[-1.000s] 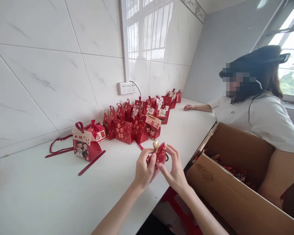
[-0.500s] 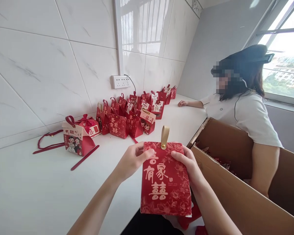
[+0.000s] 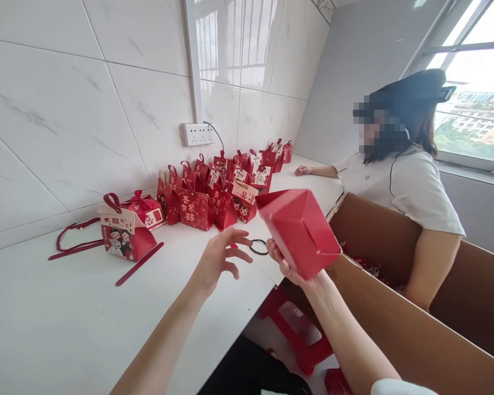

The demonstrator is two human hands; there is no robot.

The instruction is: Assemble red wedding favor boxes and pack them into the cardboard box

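Note:
My right hand grips a red gift box in the air above the table's right edge. The box is tilted so that its plain underside, with folded flaps, faces me; its printed front is hidden. To its left my left hand hovers over the table, empty, fingers apart and slightly curled. A black elastic band lies on the table between my hands. Behind them stand several finished red gift boxes with loop handles. A box with a cartoon couple stands at the left, near loose dark-red ribbons.
The white table runs along a tiled wall with a power strip. A large open cardboard box stands at the right. Beyond it a person in a white shirt reaches into it. Below is a red stool.
My left hand has let go of the gift box and moved slightly away. My right hand has raised the box and turned it, so its underside shows instead of the printed front.

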